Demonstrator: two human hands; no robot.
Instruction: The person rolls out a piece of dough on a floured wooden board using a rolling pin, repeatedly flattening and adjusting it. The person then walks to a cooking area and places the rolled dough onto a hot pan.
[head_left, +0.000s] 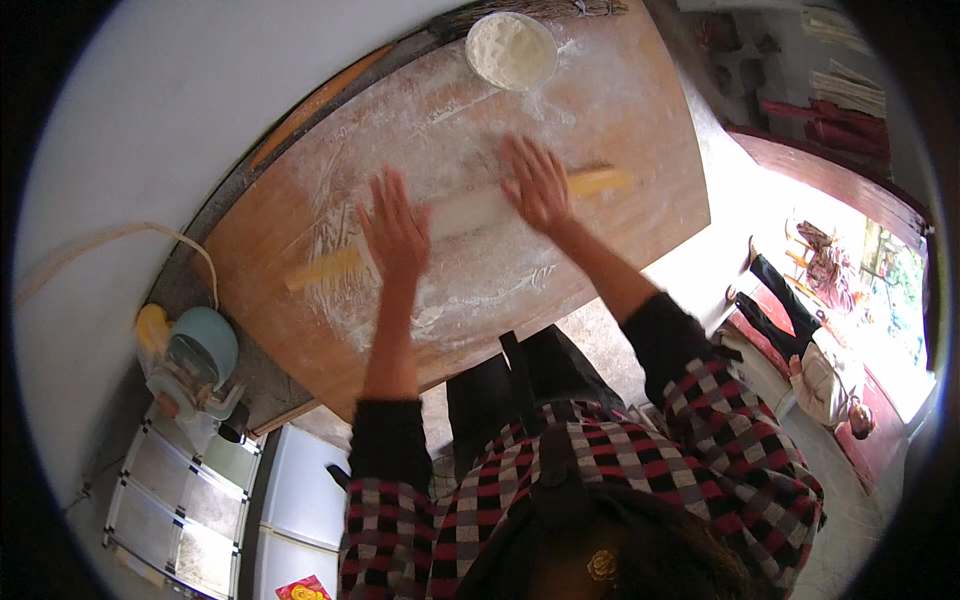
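Observation:
A long wooden rolling pin lies slantwise over a floured wooden board. Pale material, seemingly dough wrapped round the pin's middle, shows between my hands; blur hides its detail. My left hand lies palm down over the pin's left part, fingers extended. Over its right part is my right hand, also flat, with the fingers somewhat spread. Neither hand's fingers curl round the pin. Loose flour streaks the board around both hands.
A bowl of flour stands at the board's far edge, near a bundle of brush twigs. Containers, including a light blue one, stand at left beside a pale hose. Another person is at far right by a bright doorway.

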